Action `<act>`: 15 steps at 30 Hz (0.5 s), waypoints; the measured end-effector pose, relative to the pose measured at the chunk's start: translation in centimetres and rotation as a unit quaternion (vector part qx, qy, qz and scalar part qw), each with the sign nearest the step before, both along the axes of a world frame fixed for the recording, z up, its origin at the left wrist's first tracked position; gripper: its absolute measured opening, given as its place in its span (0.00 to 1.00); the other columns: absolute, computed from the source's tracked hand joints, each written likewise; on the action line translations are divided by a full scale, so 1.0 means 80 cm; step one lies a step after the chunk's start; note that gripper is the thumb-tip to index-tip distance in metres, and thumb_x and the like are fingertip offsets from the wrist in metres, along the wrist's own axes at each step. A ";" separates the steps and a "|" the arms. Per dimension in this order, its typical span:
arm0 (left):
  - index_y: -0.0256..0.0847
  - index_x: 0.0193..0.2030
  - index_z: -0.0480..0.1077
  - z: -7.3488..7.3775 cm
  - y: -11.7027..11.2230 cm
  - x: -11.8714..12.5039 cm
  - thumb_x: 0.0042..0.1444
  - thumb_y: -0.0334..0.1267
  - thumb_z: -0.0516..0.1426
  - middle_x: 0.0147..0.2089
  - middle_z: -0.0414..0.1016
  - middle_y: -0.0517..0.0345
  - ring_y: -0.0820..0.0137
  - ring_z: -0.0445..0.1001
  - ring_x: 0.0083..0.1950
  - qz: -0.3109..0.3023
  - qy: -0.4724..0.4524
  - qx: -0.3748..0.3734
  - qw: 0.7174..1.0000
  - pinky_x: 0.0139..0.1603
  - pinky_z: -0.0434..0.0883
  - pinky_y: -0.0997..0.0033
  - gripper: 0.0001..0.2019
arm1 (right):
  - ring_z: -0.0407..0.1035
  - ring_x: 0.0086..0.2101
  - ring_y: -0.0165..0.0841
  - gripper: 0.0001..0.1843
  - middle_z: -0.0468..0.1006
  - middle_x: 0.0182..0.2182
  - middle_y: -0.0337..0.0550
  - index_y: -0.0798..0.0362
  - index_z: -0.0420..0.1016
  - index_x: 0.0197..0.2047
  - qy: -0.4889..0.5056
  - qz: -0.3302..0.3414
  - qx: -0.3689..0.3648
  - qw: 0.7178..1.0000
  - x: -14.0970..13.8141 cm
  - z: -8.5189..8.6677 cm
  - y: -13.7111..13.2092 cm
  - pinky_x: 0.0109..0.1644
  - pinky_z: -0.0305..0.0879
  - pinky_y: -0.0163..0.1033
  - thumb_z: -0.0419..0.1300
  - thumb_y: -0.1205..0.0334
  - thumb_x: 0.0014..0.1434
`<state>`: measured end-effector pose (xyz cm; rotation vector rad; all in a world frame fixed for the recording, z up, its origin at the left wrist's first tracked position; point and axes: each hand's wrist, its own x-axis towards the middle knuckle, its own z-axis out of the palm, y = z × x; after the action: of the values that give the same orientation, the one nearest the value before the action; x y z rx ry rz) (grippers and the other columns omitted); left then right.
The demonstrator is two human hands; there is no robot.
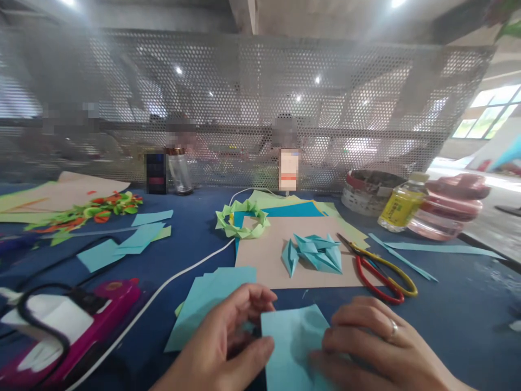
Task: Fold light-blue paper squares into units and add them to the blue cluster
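Note:
A light blue square of paper is in front of me at the bottom middle. My right hand, with a ring on one finger, grips its right side; the thumb is smeared by motion. At the paper's left edge is my left hand, thumb tip touching the edge and curved fingers apart from the thumb. Beside that hand lies a stack of blue paper squares. Several folded blue paper pieces rest on a beige sheet, next to scissors with red and yellow handles. A green folded paper ring lies behind.
A purple power strip with black cables lies left, beside a white cable. Loose blue squares and orange-green paper pieces are farther left. A tape roll, yellow-labelled bottle and pink bottle stand right, before a perforated screen.

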<state>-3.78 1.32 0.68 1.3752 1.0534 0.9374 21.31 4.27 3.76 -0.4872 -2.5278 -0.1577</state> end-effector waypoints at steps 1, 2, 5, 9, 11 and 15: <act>0.48 0.54 0.65 0.004 -0.003 -0.001 0.58 0.45 0.60 0.49 0.71 0.58 0.69 0.72 0.48 0.033 0.048 0.046 0.997 0.48 0.70 0.73 0.18 | 0.73 0.40 0.33 0.16 0.82 0.33 0.39 0.49 0.79 0.43 -0.003 -0.008 0.000 1.000 -0.001 -0.003 -0.001 0.47 0.68 0.36 0.49 0.67 0.71; 0.51 0.55 0.65 0.006 -0.004 -0.003 0.58 0.43 0.60 0.51 0.71 0.59 0.68 0.71 0.50 0.059 0.097 0.092 0.989 0.50 0.69 0.73 0.18 | 0.73 0.40 0.34 0.16 0.81 0.33 0.41 0.49 0.78 0.43 -0.004 -0.020 -0.004 1.000 -0.003 -0.006 -0.003 0.47 0.68 0.37 0.48 0.69 0.71; 0.55 0.56 0.64 0.004 -0.003 -0.008 0.53 0.46 0.64 0.51 0.73 0.62 0.67 0.72 0.51 0.032 0.173 0.237 0.955 0.51 0.69 0.74 0.24 | 0.71 0.38 0.36 0.17 0.79 0.32 0.43 0.49 0.77 0.39 -0.003 -0.039 -0.028 0.999 -0.005 -0.016 -0.006 0.43 0.67 0.38 0.48 0.72 0.68; 0.51 0.57 0.63 -0.018 0.004 -0.004 0.58 0.62 0.55 0.51 0.75 0.57 0.65 0.75 0.48 -0.100 0.211 0.412 0.881 0.50 0.70 0.73 0.26 | 0.69 0.35 0.34 0.18 0.78 0.31 0.41 0.49 0.76 0.36 0.018 -0.033 -0.041 0.998 -0.005 -0.027 -0.009 0.40 0.65 0.39 0.48 0.75 0.65; 0.48 0.52 0.65 -0.026 0.003 0.001 0.68 0.55 0.43 0.44 0.77 0.57 0.67 0.75 0.42 -0.073 0.279 0.466 0.836 0.45 0.70 0.72 0.19 | 0.68 0.33 0.34 0.17 0.77 0.30 0.40 0.49 0.76 0.35 0.022 -0.018 -0.043 0.999 -0.004 -0.030 -0.010 0.38 0.64 0.39 0.49 0.74 0.65; 0.45 0.42 0.70 -0.018 -0.004 0.004 0.67 0.36 0.47 0.43 0.77 0.57 0.67 0.75 0.43 -0.111 0.395 0.415 0.812 0.43 0.70 0.69 0.10 | 0.69 0.34 0.33 0.14 0.78 0.32 0.40 0.48 0.77 0.37 -0.034 -0.027 -0.119 0.992 -0.004 -0.022 -0.014 0.38 0.65 0.38 0.52 0.72 0.63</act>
<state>-3.45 0.98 -0.77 2.7238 1.0525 0.6468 20.96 3.12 1.97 -0.6529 -2.6149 0.1117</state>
